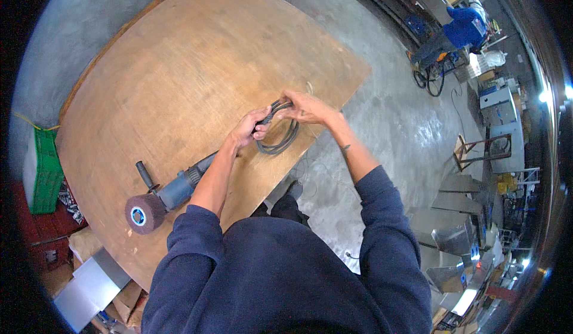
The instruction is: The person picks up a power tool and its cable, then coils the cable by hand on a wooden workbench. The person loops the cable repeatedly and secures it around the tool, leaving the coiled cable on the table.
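Note:
A dark power cord (279, 147), gathered in several loops, hangs between my hands above the right part of a wooden table (197, 53). My left hand (249, 128) is closed around one side of the coil. On the coil's upper side, my right hand (303, 107) grips the loops with bent fingers; its fingertips are partly hidden by the cord. Left of my left forearm lies a blue-grey power tool (178, 189) with a black side handle (144, 173) and a brown abrasive wheel (145, 213). My left arm covers the tool's rear end.
A green plastic crate (45, 173) stands off the table's left edge, with cardboard and metal sheets (89, 289) below it. Beyond the concrete floor (382, 113), a person in blue (459, 32) bends at the upper right. Metal parts (450, 232) and a reddish frame (483, 152) stand at the right.

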Available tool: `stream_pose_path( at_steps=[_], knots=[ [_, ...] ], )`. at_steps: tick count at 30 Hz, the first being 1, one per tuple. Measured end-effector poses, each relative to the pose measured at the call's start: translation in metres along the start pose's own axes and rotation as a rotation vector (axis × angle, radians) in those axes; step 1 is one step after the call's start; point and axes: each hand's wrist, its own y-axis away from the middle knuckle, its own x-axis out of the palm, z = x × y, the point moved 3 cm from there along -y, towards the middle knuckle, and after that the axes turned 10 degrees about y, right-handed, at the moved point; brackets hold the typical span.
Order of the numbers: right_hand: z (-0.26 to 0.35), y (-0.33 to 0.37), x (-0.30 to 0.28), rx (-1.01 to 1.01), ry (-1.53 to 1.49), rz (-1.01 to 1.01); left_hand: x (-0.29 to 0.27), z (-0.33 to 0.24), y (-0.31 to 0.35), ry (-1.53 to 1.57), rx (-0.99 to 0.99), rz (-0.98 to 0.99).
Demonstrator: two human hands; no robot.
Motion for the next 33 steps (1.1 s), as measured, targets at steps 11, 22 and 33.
stream_pose_path(
  at_steps=[11,22,33],
  knots=[
    [-0.014,0.016,-0.029,-0.097,0.796,-0.110,0.008,-0.009,-0.010,-0.180,-0.050,0.033],
    [-0.007,-0.005,-0.039,-0.159,0.872,-0.110,0.006,-0.008,-0.008,-0.104,-0.086,0.067],
    [-0.065,0.007,0.035,0.070,0.298,-0.250,0.007,-0.004,-0.006,-0.016,-0.252,0.140]
  ],
)
